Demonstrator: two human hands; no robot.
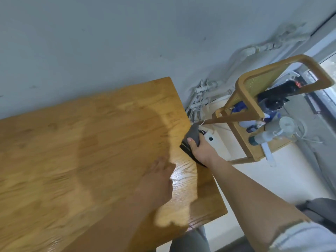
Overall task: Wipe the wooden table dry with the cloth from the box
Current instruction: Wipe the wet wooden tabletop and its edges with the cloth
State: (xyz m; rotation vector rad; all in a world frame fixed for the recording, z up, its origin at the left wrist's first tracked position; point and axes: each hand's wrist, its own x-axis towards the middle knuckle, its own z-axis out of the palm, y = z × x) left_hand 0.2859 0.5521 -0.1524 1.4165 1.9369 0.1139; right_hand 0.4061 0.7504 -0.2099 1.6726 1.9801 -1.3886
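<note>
The right hand [201,150] was clenched round a crumpled grey cloth [193,134], thumb over the top of the wad, at the far right edge of the honey-coloured wooden table [81,146]. The cloth sat right at that edge, partly over the side. The picture did not show whether it pressed on the top or only hung beside it. The left hand [157,180] held nothing. Its fingers were stretched out flat over the boards near the middle of the right end, and blur hid whether the palm touched the wood.

A bright wet sheen [181,180] lay on the boards between the 2 hands and ran towards the near corner. So the wiping looked to be at its start, or at most early on, with that patch not yet dried. No box could be made out.

The next move probably called for spreading the wad flatter, setting it down on the top and drawing it along the grain through the sheen, with the free hand lifted clear of the path.

Beside the table stood a light wooden chair with a woven back [254,99], its seat crowded with bottles, and a white power strip [211,138] lay on the floor just past the cloth.
</note>
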